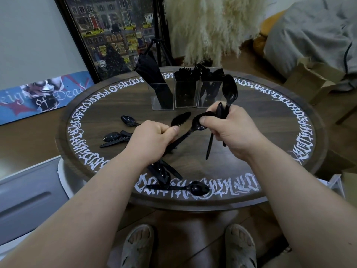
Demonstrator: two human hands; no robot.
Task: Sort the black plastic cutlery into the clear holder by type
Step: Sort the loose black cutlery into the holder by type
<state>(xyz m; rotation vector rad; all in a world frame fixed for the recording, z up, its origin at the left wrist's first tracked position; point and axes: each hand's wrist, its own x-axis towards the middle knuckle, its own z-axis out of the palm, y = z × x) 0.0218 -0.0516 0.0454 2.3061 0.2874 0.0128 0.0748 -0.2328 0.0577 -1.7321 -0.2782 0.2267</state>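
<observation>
Head view shows us both hands curled tight over the round tabletop (pixel 260 117) at mid-frame. Our left hand (pixel 152 140) grips one black spoon (pixel 180 119), its bowl poking out past the thumb. Our right hand (pixel 231 130) clutches a bundle of spoons (pixel 229 93), and its thumb presses the bowl of another spoon (pixel 200 122). Loose spoons (pixel 197 188) lie at lower centre and left of the frame. At upper centre stands the clear holder (pixel 185 93), its three compartments holding black cutlery.
</observation>
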